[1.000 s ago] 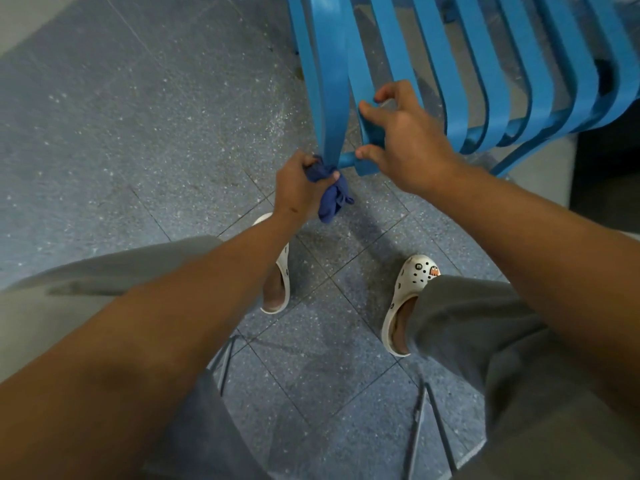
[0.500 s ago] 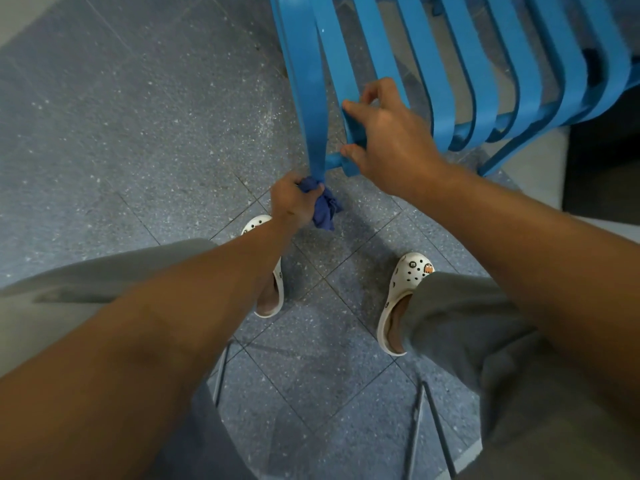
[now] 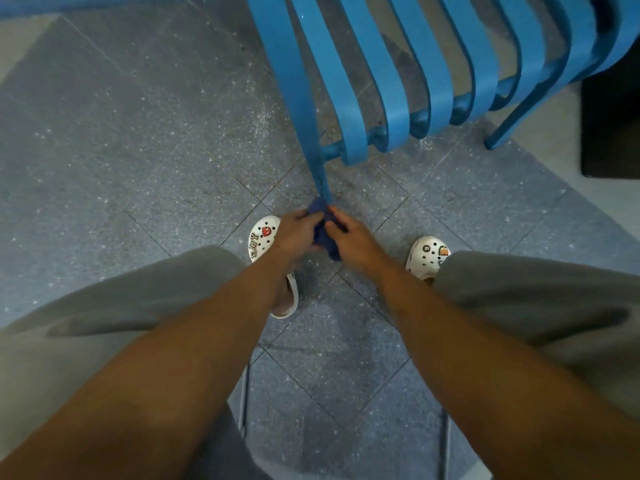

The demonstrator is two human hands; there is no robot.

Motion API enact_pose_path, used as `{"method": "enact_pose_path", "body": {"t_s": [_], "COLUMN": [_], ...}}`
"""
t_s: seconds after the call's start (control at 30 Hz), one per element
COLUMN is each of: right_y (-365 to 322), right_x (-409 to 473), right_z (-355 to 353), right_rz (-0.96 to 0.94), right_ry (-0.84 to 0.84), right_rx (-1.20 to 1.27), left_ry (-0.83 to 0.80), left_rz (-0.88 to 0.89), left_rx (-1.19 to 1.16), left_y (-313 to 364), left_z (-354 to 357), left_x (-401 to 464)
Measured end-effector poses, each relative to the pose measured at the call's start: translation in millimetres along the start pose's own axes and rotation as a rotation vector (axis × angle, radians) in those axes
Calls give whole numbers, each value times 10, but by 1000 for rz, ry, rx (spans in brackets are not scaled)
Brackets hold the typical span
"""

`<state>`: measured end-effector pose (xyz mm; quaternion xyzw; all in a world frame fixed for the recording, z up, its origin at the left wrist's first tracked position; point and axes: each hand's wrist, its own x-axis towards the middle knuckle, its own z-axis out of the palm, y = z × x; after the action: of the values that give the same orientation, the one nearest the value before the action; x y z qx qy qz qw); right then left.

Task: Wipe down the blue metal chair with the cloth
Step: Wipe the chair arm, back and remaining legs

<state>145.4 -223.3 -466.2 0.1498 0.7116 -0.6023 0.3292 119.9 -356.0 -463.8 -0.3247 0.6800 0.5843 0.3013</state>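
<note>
The blue metal chair (image 3: pixel 388 81) fills the top of the head view, its slats curving down to a crossbar. One chair leg (image 3: pixel 313 157) runs down to the tiled floor at the centre. A dark blue cloth (image 3: pixel 322 233) is bunched at the foot of that leg. My left hand (image 3: pixel 294 233) grips the cloth from the left. My right hand (image 3: pixel 349 237) pinches it from the right, fingers touching the leg's lower end. The cloth is mostly hidden between the two hands.
My feet in white clogs (image 3: pixel 266 237) (image 3: pixel 427 256) stand on either side of the hands on the grey speckled tiles (image 3: pixel 138 140). Thin metal legs (image 3: pixel 445 441) show below near my knees. A dark mat (image 3: pixel 609 126) lies at the right edge.
My left hand slid the cloth down the chair leg to its foot. My right hand let go of the chair's crossbar and came down to the cloth.
</note>
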Motion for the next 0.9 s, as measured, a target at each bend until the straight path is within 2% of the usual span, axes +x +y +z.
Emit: {"method": "enact_pose_path", "body": {"t_s": [0.1, 0.2, 0.3, 0.4, 0.47, 0.53, 0.67, 0.8, 0.9], "right_y": [138, 295, 553, 829, 958, 1063, 1113, 1052, 1081], "right_x": [182, 368, 595, 798, 953, 1152, 1543, 1866, 1899], "right_z": [5, 4, -4, 15, 19, 16, 97, 85, 113], "right_rz": [-17, 35, 62, 119, 183, 212, 250, 353, 275], "right_ry": [134, 198, 306, 412, 419, 351, 230, 271, 340], "right_rx": [190, 249, 220, 248, 178, 29, -138, 21, 108], "left_ry": [-51, -100, -11, 99, 137, 122, 100, 118, 182], "left_rz": [-71, -66, 138, 353, 477, 559, 624, 598, 612], "left_rx": [-194, -85, 255, 331, 478, 543, 592, 601, 561], "left_y": [38, 28, 14, 53, 62, 74, 16, -61, 52], "left_z": [101, 73, 7, -109, -181, -198, -193, -182, -158], "left_x": [-19, 50, 198, 375, 515, 599, 644, 596, 580]}}
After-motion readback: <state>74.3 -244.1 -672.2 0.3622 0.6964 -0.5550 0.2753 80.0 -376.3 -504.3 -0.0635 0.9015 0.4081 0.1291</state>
